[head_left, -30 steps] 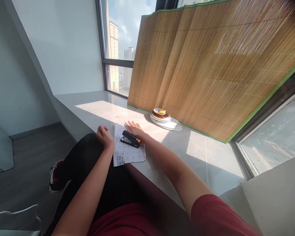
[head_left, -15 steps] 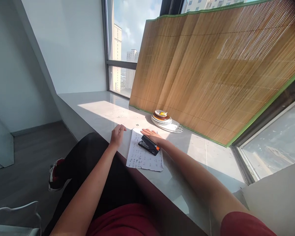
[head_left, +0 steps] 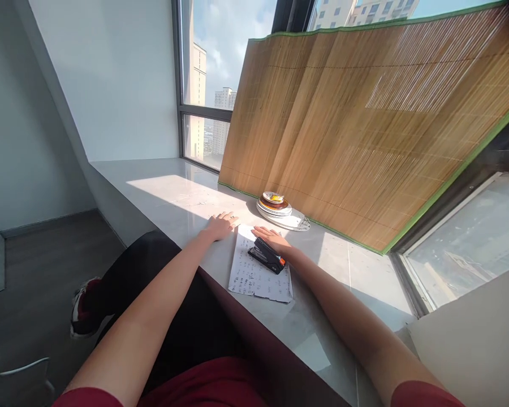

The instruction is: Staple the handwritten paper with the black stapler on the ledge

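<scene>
A sheet of paper with handwriting [head_left: 248, 277] lies on the pale tiled sill. On top of it rests a black stapler [head_left: 266, 256] with an orange patch at its near right end. My right hand [head_left: 275, 239] lies flat by the sheet's upper right, its fingers stretched out, just behind the stapler. My left hand [head_left: 221, 226] is spread palm down on the sill near the sheet's upper left corner. It holds nothing. The underside of my right hand is hidden, so I cannot tell how much of it touches the paper.
A stack of plates and dishes [head_left: 275, 206] stands behind the paper, at the foot of a bamboo blind [head_left: 343, 130] leaning on the window. The sill's front edge runs diagonally along my legs [head_left: 152, 254]. A white wall [head_left: 114, 85] closes the left end.
My left hand has moved right and forward, and its curled fingers have spread flat. The paper and stapler appear slightly further right, along with my right hand. The view has shifted a little.
</scene>
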`<state>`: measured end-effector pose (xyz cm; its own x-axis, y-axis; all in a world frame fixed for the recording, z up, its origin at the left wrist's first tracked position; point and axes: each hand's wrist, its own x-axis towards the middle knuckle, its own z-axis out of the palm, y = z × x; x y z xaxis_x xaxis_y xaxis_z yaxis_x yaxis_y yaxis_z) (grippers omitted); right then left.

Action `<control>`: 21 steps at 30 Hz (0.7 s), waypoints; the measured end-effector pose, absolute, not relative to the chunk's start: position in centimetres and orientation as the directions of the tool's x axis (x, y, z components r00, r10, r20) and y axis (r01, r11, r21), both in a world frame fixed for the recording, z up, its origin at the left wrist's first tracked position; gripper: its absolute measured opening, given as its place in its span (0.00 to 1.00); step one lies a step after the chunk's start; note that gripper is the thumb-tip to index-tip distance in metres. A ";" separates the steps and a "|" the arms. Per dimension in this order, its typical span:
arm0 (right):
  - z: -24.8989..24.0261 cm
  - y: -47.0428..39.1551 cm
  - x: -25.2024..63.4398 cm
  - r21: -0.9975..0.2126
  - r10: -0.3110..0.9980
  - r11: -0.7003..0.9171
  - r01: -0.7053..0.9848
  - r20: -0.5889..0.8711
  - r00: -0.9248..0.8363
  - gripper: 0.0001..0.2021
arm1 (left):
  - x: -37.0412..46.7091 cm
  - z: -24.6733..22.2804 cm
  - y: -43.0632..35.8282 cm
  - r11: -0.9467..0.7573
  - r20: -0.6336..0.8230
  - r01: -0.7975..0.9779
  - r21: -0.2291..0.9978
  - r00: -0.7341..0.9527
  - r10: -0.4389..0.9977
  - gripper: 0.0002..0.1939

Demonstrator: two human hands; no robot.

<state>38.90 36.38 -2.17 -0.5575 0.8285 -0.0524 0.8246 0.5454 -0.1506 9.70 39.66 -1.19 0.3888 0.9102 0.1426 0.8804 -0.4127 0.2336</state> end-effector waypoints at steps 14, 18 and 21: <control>-1.9 38.2 35.1 -0.213 0.798 0.590 0.779 0.005 -0.603 0.31 | 8.2 -1.8 39.5 -0.122 0.209 0.956 0.265 0.067 0.976 0.25; -1.5 38.2 34.5 -0.227 0.777 0.614 0.756 0.007 -0.629 0.31 | 7.9 -1.8 39.4 -0.120 0.237 0.945 0.306 0.047 0.970 0.23; -1.1 38.0 34.3 -0.227 0.761 0.629 0.743 -0.013 -0.649 0.30 | 7.9 -1.5 39.2 -0.138 0.252 0.930 0.339 0.051 0.966 0.23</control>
<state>34.34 38.01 -1.13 -0.6486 0.7610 -0.0134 0.7432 0.6294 -0.2269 7.92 39.16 -1.53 0.0510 0.9663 0.2525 0.9305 -0.1378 0.3394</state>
